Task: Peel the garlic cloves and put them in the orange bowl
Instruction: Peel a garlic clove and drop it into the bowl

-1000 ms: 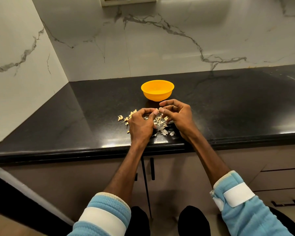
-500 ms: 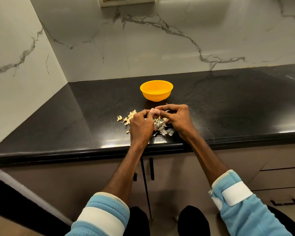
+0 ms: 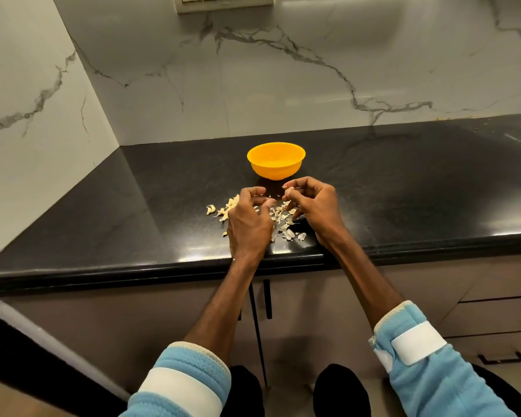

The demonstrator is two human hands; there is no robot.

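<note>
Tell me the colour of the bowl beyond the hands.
The bowl is plain orange, no pattern; seen best in the head view.

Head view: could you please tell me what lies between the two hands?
Scattered garlic peels on the black countertop lie between the left hand and the right hand, in the head view.

The black speckled desk (image 3: 403, 182) carries an orange bowl (image 3: 275, 173) and, nearer its front edge, a scatter of pale garlic skins (image 3: 282, 221).
</note>
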